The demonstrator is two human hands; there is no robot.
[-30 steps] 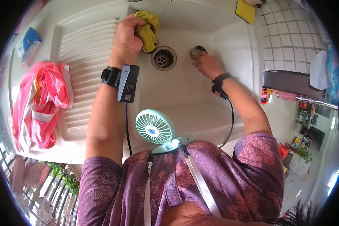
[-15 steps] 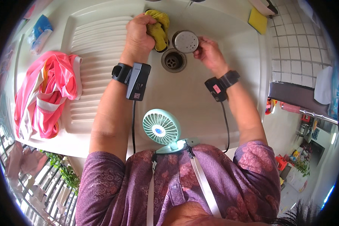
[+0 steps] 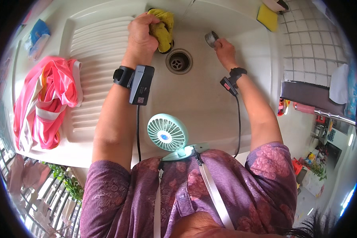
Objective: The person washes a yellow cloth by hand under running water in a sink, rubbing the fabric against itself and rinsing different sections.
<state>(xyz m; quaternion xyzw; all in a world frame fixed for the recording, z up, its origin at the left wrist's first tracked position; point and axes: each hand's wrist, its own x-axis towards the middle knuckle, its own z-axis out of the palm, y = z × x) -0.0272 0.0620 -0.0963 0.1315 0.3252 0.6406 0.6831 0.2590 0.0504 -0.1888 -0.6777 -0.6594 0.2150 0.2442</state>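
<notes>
My left hand [image 3: 142,35] is closed on a bunched yellow cloth [image 3: 162,29] with dark edging, over the left side of the sink basin [image 3: 202,99]. To the right, my right hand [image 3: 226,54] grips a metal drain strainer [image 3: 212,38] by its edge; the strainer is tilted on its side above the basin. Between the hands lies the uncovered drain hole [image 3: 179,61], a metal ring with a slotted grate inside. Both wrists wear black straps with small dark devices and cables.
Left of the basin, a ribbed washboard [image 3: 101,71] is moulded into the sink, with a pink and white garment [image 3: 47,103] beyond it. A blue and white packet [image 3: 38,37] sits at the far left, a yellow sponge [image 3: 267,18] at the far right. A mint-green fan [image 3: 167,133] hangs at my chest.
My right hand has drawn the strainer away from the drain to the right and turned it from face-up onto its side. The left hand with the cloth has shifted slightly left.
</notes>
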